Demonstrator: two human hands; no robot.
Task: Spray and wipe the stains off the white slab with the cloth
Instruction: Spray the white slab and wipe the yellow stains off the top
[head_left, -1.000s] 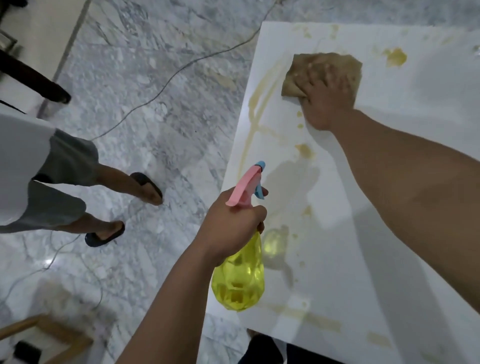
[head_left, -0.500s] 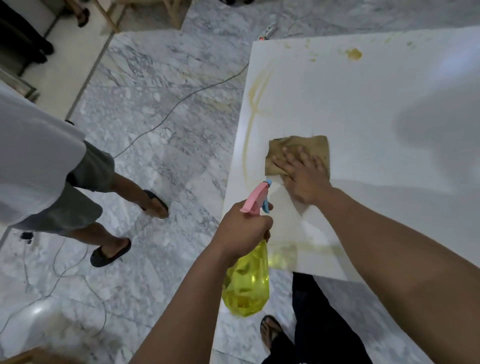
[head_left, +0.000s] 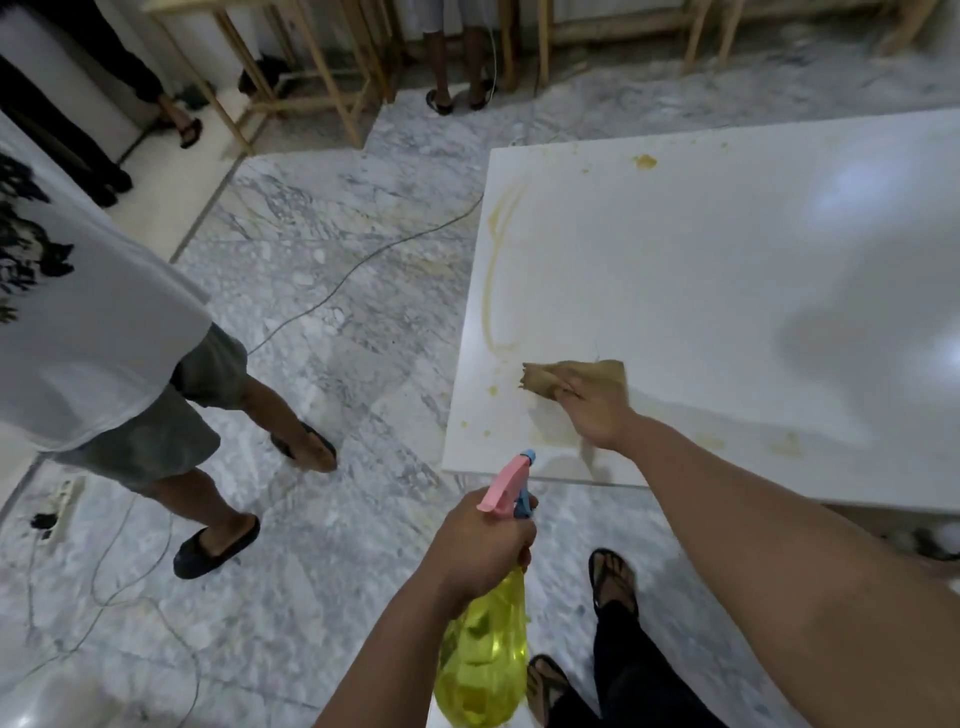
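Note:
The white slab fills the right of the view, with yellow-brown streaks along its left edge and small spots near its front and far edges. My right hand grips the brown cloth, bunched up near the slab's front left corner. My left hand holds the neck of a yellow spray bottle with a pink and blue trigger head, in front of the slab and over the floor.
A person in a white shirt and grey shorts stands on the marble floor at left. A thin cable and a power strip lie on the floor. Wooden frames and other people's legs stand at the back.
My right hand drew the cloth back along the slab toward its front left corner and bunched it in a grip. The view pulled back; the bottle now hangs over the floor.

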